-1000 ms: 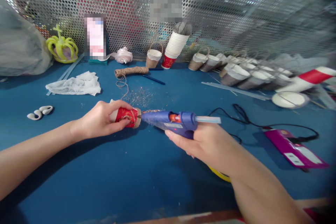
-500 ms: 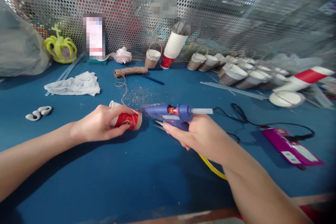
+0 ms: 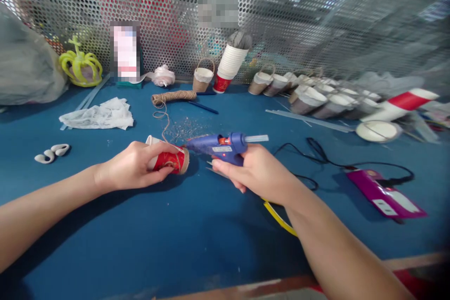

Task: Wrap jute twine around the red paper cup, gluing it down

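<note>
My left hand (image 3: pixel 137 166) is closed around a red and white paper cup (image 3: pixel 168 160) lying on its side, base facing right. Brown twine wraps the rim of that base, and a strand runs from the cup up to a twine bundle (image 3: pixel 174 97). My right hand (image 3: pixel 246 168) grips a blue hot glue gun (image 3: pixel 221 146) with a clear glue stick (image 3: pixel 256 138) sticking out of its back. The gun's nozzle is at the cup, near the twined base; whether it touches I cannot tell. Pointed metal tips, apparently of scissors (image 3: pixel 216 170), show under my right hand, with a yellow handle (image 3: pixel 279 219) below the wrist.
A purple power strip (image 3: pixel 386 194) with a black cord lies at right. Several twine-covered cups (image 3: pixel 309 98) stand at back right; a paper cup stack (image 3: pixel 230 68) leans by the mesh. White cloth (image 3: pixel 100 115) and a curled white piece (image 3: pixel 52 153) lie left.
The glue gun's back end has swung left and a little upward with my right hand, its nozzle moving slightly along the cup. My left hand and the cup stay nearly still.
</note>
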{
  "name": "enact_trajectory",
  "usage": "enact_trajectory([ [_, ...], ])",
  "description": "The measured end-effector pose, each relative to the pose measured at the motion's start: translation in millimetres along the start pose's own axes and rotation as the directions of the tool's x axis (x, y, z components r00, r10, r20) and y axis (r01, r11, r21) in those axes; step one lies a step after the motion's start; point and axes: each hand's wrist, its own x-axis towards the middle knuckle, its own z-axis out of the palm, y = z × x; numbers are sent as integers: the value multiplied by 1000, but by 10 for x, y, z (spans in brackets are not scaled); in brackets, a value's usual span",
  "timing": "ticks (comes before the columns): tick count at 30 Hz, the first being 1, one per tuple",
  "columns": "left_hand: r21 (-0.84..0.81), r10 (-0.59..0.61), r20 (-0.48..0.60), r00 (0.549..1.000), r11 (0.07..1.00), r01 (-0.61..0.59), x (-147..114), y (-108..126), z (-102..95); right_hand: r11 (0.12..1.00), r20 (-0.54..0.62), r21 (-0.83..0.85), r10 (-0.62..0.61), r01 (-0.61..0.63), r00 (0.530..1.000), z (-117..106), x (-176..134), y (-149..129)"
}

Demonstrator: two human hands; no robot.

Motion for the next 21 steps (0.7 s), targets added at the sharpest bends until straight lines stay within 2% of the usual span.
enact_trajectory([
  [3, 7, 4, -9, 1000, 1000, -4, -3, -1, -4, 995, -31, 103, -5, 8, 1000, -34, 48, 42],
  [7, 23, 29, -26, 999, 999, -28, -3, -1, -2, 964, -205, 259, -12, 66, 979, -124, 221, 189],
  [10, 25, 40, -33, 999, 999, -39, 1, 7, -3, 955, -272, 297, 103, -18, 957, -183, 415, 304],
  [16, 36, 60, -57, 997, 998, -58, 11, 34, -3, 953, -258, 263, 218, -149, 941, -167, 786, 456],
  [21, 21, 75, -65, 995, 997, -74, 7, 29, 8, 971, -320, 133, 232, -199, 919, -167, 958, 564],
])
